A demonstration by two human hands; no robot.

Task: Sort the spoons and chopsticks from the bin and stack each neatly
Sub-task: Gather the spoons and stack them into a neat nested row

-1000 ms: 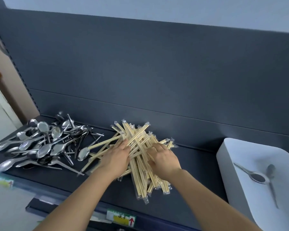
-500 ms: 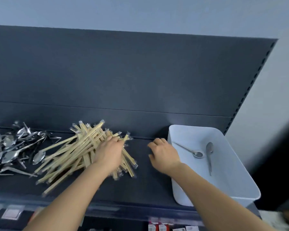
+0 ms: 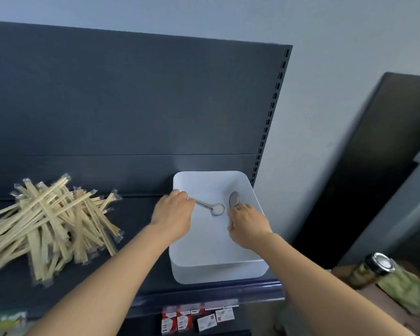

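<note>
A white bin (image 3: 218,272) stands on the dark shelf at the right end. Two metal spoons lie in it. My left hand (image 3: 174,214) is over the bin's left rim, its fingers curled round the handle of the left spoon (image 3: 214,209). My right hand (image 3: 247,224) is inside the bin, its fingers closed on the handle of the right spoon (image 3: 234,198), whose bowl points away from me. A loose pile of wrapped wooden chopsticks (image 3: 46,224) lies on the shelf to the left.
The shelf's dark back panel (image 3: 131,105) rises behind everything. Its front edge (image 3: 204,295) carries price tags. A jar with a metal lid (image 3: 374,267) stands on a lower surface at the right. A dark board leans against the wall at the far right.
Both hands left the chopstick pile and moved right into the white bin, each taking a spoon handle. The view swung right, so the spoon pile is out of sight.
</note>
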